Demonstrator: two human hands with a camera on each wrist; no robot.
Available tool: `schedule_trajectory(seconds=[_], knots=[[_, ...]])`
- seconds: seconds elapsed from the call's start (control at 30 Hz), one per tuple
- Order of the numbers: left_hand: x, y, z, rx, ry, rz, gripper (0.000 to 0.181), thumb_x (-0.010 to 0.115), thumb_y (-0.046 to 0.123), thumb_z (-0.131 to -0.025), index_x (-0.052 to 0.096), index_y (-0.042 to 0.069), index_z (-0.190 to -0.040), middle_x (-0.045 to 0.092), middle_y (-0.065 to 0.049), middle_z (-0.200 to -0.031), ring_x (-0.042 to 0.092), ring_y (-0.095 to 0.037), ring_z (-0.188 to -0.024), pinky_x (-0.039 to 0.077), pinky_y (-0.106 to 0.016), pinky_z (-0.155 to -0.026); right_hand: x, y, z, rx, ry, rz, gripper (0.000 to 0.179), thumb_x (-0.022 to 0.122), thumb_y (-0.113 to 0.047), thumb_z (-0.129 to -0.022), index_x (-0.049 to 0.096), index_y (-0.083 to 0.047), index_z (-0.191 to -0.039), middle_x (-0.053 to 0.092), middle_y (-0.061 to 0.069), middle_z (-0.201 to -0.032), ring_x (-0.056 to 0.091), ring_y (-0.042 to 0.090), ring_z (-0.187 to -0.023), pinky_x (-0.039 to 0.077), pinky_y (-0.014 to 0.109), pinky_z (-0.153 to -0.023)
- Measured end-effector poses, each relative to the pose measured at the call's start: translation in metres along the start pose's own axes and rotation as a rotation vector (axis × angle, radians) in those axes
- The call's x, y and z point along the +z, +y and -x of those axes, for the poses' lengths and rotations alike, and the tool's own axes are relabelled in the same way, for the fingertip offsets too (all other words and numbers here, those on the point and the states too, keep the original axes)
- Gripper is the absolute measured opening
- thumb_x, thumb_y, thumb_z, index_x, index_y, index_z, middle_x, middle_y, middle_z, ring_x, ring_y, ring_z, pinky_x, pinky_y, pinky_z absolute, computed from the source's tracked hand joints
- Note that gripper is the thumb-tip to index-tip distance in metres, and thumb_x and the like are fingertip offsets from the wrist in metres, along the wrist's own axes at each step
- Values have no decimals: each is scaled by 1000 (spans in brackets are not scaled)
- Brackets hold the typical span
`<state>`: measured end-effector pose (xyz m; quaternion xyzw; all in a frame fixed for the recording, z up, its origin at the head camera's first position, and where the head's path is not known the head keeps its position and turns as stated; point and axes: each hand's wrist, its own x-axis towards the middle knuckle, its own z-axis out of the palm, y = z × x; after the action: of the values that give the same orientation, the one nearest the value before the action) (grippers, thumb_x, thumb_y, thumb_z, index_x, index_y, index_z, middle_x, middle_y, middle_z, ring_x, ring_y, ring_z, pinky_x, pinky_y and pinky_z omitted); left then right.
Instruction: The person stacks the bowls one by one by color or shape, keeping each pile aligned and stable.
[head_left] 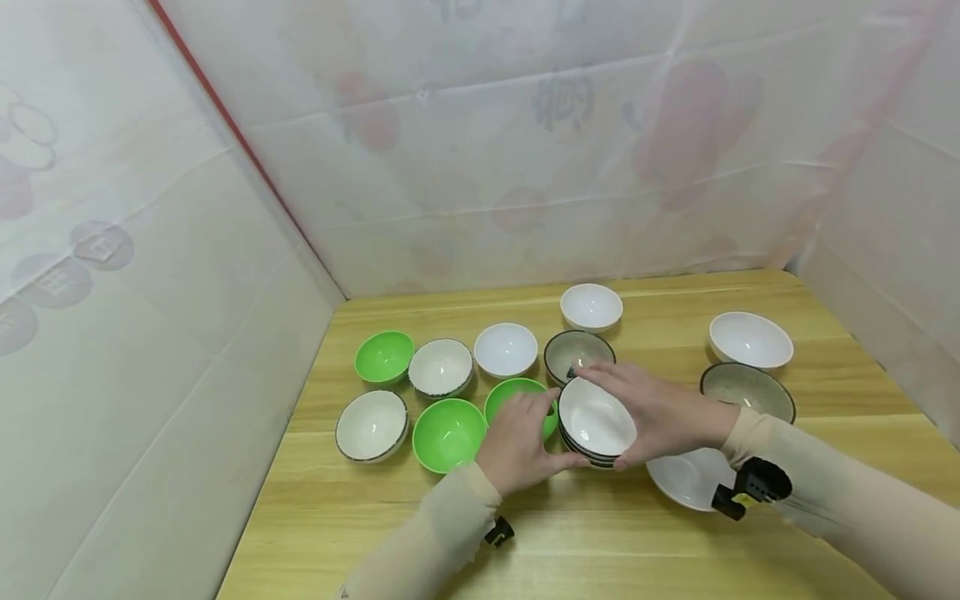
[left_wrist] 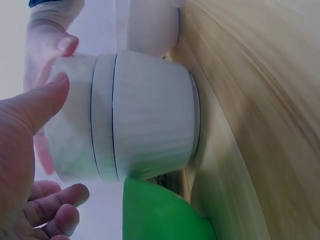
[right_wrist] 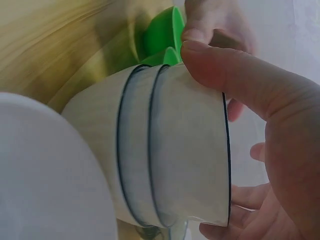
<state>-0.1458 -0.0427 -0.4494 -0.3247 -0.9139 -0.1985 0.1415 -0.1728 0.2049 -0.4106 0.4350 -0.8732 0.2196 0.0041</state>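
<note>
A stack of white bowls with dark rims [head_left: 596, 421] stands at the middle of the table. My right hand [head_left: 667, 412] grips the top bowl [right_wrist: 192, 150], thumb on the near side and fingers on the far side. This bowl sits higher than the dark-rimmed ones nested below it. On the stack's left, my left hand [head_left: 517, 446] has its thumb by the top bowl; its other fingers are apart from the bowl in the left wrist view. Behind that hand, a green bowl [head_left: 512, 388] is partly hidden and stands close to the stack.
Left are green bowls [head_left: 448, 435] and speckle-rimmed white bowls [head_left: 371, 425]. Plain white bowls [head_left: 506, 350] and a grey-brown bowl [head_left: 577, 354] stand behind the stack. Another grey-brown bowl [head_left: 746, 389] and white bowls [head_left: 750, 340] are right, one partly under my right forearm. Fabric walls [head_left: 487, 208] enclose the table.
</note>
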Motion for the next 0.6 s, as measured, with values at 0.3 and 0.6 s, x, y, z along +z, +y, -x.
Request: schedule_trajectory(seconds=[0.3,0.6], knots=[[4,6,-1,-38,-46,66,91,74,64,-70,47,7,-136,64,4,-101,58,-6,-90,47,-27,-88,8,5,3,34,-5,-16,124,86,-60,-53,25,-20,-153,36,8,-145,41,27,-125,50,45,-87],[0,11,4,-96,-74,99,87,73,59,-75,46,5,-137,66,0,-104,61,-8,-91,50,-27,-85,6,8,7,76,-46,-80,119,77,-66,-63,21,-14,-154,29,18,-150,39,37,-128,47,54,-89]])
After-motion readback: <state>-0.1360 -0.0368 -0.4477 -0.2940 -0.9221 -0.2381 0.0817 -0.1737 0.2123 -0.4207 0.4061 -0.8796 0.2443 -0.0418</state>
